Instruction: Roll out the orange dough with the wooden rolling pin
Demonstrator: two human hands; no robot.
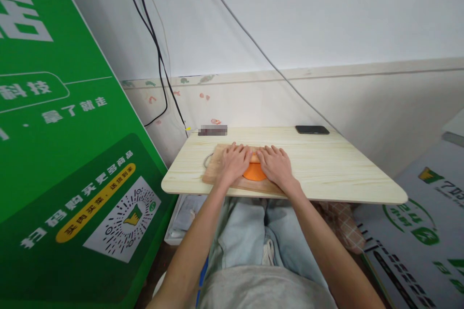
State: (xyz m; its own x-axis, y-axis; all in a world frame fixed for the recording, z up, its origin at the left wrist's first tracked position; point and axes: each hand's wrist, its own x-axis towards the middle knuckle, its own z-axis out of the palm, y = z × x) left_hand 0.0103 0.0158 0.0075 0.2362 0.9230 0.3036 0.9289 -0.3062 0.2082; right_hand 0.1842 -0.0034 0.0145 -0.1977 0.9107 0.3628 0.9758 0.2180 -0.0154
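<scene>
On the table lies a wooden board (241, 184) with a metal ring handle at its left end. A flat, rounded orange sheet (254, 172), like dough or clay, rests on the board between my hands. Across its far edge runs a pale rolling pin (255, 157), seen only in the gap between the hands. My left hand (236, 160) lies over the pin's left part, fingers forward and curved over it. Over the right part is my right hand (275, 163), held the same way. Both palms hide most of the pin.
A black phone (312, 130) lies at the table's back right, and a dark blurred-out item (212, 130) at its back left. The pale table (348, 174) meets the wall. Cables (159, 53) hang at left. A green sign panel (72, 154) stands close on the left.
</scene>
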